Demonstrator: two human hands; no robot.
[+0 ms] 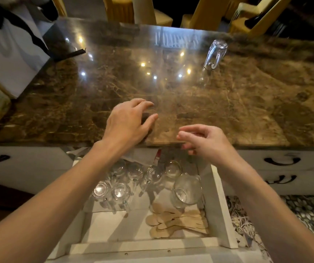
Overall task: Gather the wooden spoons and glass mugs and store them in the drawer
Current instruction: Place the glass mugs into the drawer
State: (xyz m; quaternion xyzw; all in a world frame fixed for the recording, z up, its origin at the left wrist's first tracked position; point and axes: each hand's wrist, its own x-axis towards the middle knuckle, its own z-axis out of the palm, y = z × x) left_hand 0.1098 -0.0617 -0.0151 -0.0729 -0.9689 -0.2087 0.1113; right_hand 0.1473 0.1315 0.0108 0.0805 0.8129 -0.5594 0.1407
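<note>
Head view looks down on a brown marble bench point(228, 103) with an open white drawer point(218, 205) below its near edge. Both hands are empty, fingers spread and loosely curled. Left hand point(127, 124) hovers over the bench edge; right hand point(207, 141) hovers just beside it, above the drawer's back. One glass mug point(216, 54) stands upside down on the bench, well beyond the right fingers and apart from them. Beneath the fingers, inside the drawer, lie several glass mugs point(137, 179) and a larger glass jug point(187, 190), with wooden spoons point(173, 221) piled nearer the drawer front.
</note>
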